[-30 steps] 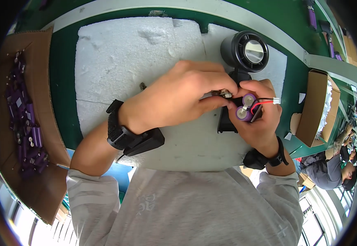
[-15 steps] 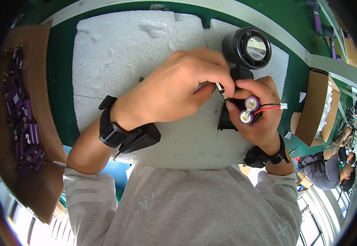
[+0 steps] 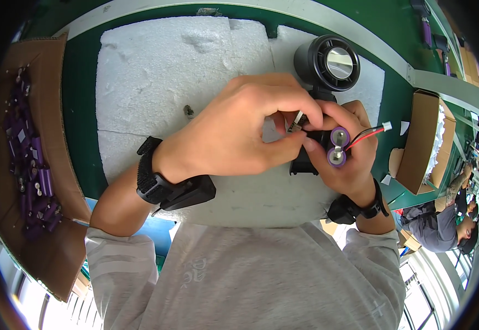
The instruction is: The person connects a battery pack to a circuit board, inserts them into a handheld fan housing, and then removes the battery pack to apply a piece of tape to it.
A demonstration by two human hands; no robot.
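Note:
A pair of purple battery cells (image 3: 339,136), joined by a metal strip, sits in my right hand (image 3: 355,157), whose fingers curl round it. Red and black wires run from the cells to a small white plug (image 3: 387,126). My left hand (image 3: 239,126) comes in from the left, thumb and fingers bent round a small dark-and-silver part like a circuit board (image 3: 297,121). Both thumb tips nearly meet. Beyond my hands is the round head of a black handheld fan (image 3: 327,63) with a silver centre. Its black body (image 3: 303,163) lies partly hidden under my right hand.
White foam sheets (image 3: 157,71) cover the green bench (image 3: 80,110). On the left stands a cardboard box (image 3: 47,49) with many purple cells (image 3: 33,148). A smaller carton (image 3: 421,143) is at the right. Past it, a person (image 3: 434,228) is at work.
My left thumb has moved right, closer to my right thumb. The small board-like part has tilted. In my right hand the battery cells have turned slightly, and the plug now points higher.

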